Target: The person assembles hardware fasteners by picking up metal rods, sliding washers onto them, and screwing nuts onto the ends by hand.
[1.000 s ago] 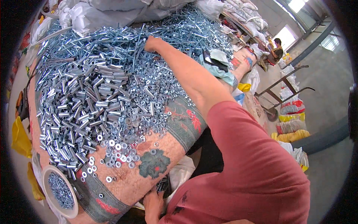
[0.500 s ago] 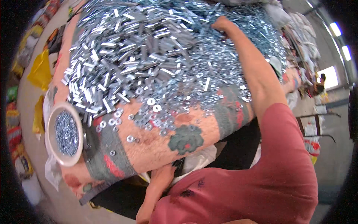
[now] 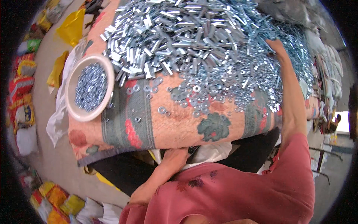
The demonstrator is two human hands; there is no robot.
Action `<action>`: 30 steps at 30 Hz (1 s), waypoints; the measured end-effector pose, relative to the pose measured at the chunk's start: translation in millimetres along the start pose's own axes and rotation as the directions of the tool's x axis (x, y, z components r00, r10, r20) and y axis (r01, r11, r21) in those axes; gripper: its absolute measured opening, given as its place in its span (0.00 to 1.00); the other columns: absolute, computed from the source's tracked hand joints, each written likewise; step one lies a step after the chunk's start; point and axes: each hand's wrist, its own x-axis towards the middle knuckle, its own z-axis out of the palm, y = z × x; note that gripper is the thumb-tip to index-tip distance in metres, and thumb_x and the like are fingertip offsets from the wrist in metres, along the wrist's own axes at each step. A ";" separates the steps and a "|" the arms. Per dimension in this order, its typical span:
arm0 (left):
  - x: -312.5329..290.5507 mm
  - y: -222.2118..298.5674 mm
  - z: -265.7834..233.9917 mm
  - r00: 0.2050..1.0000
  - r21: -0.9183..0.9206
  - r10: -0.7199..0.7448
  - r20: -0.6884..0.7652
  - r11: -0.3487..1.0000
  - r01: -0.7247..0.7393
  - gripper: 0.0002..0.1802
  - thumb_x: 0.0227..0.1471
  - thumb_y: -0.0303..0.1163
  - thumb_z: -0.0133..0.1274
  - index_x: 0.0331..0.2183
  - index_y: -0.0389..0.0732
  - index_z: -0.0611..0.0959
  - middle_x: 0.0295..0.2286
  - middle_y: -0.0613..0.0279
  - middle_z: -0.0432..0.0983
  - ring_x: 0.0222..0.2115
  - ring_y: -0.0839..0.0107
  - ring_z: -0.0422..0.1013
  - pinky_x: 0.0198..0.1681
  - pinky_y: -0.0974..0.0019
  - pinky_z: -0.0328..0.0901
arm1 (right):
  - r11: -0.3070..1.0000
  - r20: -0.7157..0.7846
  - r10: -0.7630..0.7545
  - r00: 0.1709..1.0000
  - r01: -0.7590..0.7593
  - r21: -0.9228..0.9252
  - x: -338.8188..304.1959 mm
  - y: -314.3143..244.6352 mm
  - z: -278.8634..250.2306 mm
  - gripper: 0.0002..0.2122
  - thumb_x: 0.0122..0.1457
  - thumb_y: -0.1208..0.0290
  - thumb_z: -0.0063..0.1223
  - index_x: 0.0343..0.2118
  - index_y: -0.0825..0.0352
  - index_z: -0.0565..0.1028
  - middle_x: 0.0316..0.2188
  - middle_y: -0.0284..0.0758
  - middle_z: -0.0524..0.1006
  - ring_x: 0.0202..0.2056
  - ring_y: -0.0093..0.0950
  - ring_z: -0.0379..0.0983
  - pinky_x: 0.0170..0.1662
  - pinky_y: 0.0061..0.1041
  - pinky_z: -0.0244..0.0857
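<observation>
Nearest, a red shirt (image 3: 231, 190) with dark stains is being seen. Just in front of it, the left hand (image 3: 176, 157) is being held at the near edge of a cloth-covered surface (image 3: 177, 130), close beside a white plastic bag (image 3: 214, 153). Its fingertips are being partly hidden, so whether its grip is being clenched on something or kept loose cannot be told.

At the left of the surface, many small metal pieces (image 3: 91, 87) are being held in a round pale bowl (image 3: 82, 115). Toward the middle, flat washers (image 3: 161, 109) are being seen scattered over the pink flowered cloth. Behind them, short silvery tubes (image 3: 167, 48) are being kept in a wide heap, and to the right of this heap a dense layer of small nuts (image 3: 257, 71) is being spread.

Farther, the right hand (image 3: 276, 46) is being placed at the long thin bolts (image 3: 298, 48), which are being piled at the far right. Its fingers are being blurred; whether any bolt is being grasped cannot be told. Beyond, a greyish plastic sack (image 3: 291, 13) is being seen.
</observation>
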 end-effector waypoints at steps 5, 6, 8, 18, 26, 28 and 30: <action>4.3 8.0 -3.9 0.997 0.026 0.035 0.072 0.999 -0.037 0.20 0.46 0.32 0.48 0.42 0.34 0.68 0.36 0.40 0.70 0.38 0.42 0.65 0.40 0.48 0.61 | 0.966 -0.338 -0.100 0.936 0.173 0.192 29.7 72.0 -23.6 0.27 0.41 0.65 0.59 0.43 0.77 0.67 0.33 0.42 0.73 0.33 0.33 0.71 0.37 0.28 0.65; 0.6 8.5 -5.7 0.997 0.023 0.067 0.040 0.997 -0.068 0.20 0.46 0.33 0.48 0.42 0.35 0.68 0.34 0.39 0.70 0.37 0.43 0.66 0.39 0.49 0.62 | 0.915 -0.374 -0.026 0.927 0.172 0.364 26.0 74.1 -19.5 0.24 0.42 0.68 0.59 0.42 0.76 0.68 0.32 0.42 0.73 0.32 0.32 0.71 0.36 0.27 0.65; -3.5 18.8 -20.8 0.994 0.017 0.030 0.110 0.999 -0.032 0.20 0.46 0.33 0.49 0.42 0.35 0.68 0.34 0.39 0.70 0.37 0.44 0.66 0.38 0.49 0.62 | 0.786 -0.455 -0.001 0.891 0.281 0.550 13.1 68.9 -12.6 0.18 0.45 0.71 0.56 0.38 0.74 0.68 0.29 0.37 0.72 0.29 0.27 0.68 0.33 0.25 0.63; -16.8 65.1 -63.2 0.925 -0.246 0.359 -0.126 0.892 -0.380 0.14 0.48 0.31 0.49 0.37 0.34 0.73 0.29 0.47 0.72 0.31 0.52 0.69 0.35 0.58 0.63 | 0.685 -0.145 -0.236 0.961 0.271 0.676 -19.5 -11.7 -44.7 0.23 0.49 0.75 0.49 0.49 0.66 0.59 0.26 0.37 0.71 0.18 0.22 0.64 0.17 0.18 0.60; 8.3 111.4 -97.7 0.985 -0.920 0.071 -0.156 0.353 -0.171 0.09 0.52 0.32 0.45 0.34 0.37 0.73 0.22 0.63 0.71 0.14 0.81 0.62 0.13 0.80 0.53 | 0.375 -0.047 -0.360 0.932 0.191 0.907 -124.4 -56.8 -36.9 0.23 0.54 0.76 0.42 0.54 0.63 0.55 0.29 0.41 0.72 0.17 0.17 0.62 0.13 0.12 0.54; 23.5 123.3 -80.6 0.989 -0.929 0.104 -0.101 0.347 -0.131 0.09 0.53 0.32 0.45 0.34 0.37 0.73 0.22 0.63 0.71 0.14 0.81 0.62 0.13 0.79 0.53 | 0.366 -0.097 -0.382 0.919 0.247 0.897 -142.5 -50.0 -30.7 0.23 0.54 0.76 0.42 0.54 0.63 0.54 0.27 0.39 0.71 0.16 0.17 0.61 0.13 0.12 0.52; 35.2 124.0 -60.6 0.980 -0.945 0.184 -0.075 0.301 -0.129 0.09 0.53 0.33 0.45 0.34 0.37 0.72 0.22 0.62 0.71 0.14 0.80 0.62 0.12 0.79 0.52 | 0.354 -0.181 -0.408 0.895 0.338 0.872 -170.8 -55.4 -22.6 0.25 0.53 0.75 0.43 0.55 0.64 0.52 0.21 0.34 0.67 0.14 0.16 0.59 0.12 0.12 0.48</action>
